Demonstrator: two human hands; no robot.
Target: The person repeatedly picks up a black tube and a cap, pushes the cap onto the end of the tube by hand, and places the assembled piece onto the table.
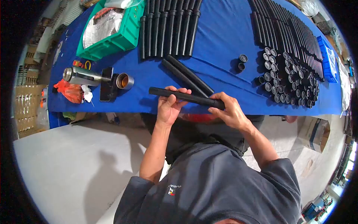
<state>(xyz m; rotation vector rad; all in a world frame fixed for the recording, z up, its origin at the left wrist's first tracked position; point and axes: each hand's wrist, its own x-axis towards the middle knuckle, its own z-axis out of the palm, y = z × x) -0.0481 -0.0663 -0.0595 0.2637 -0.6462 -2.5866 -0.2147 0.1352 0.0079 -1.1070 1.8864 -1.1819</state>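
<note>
A black tube [186, 96] lies level between my hands, just over the table's front edge. Around its middle-left part my left hand [171, 106] is closed, palm up, with the thumb along the near side. My right hand [227, 108] grips its right end, where a slightly thicker collar or cap shows; the fingers partly hide it. Two more black tubes [186, 76] lie slanted side by side on the blue cloth beyond. Farther right, two small round black caps [243, 58] stand close together.
Rows of black tubes [169, 33] lie at the back, with more tubes [287, 33] at right. Many round caps [289, 80] cluster before them. On the left are a green crate [130, 39], a steel flask [84, 76], a phone [106, 87], a metal cup [128, 81] and a red bag [69, 92].
</note>
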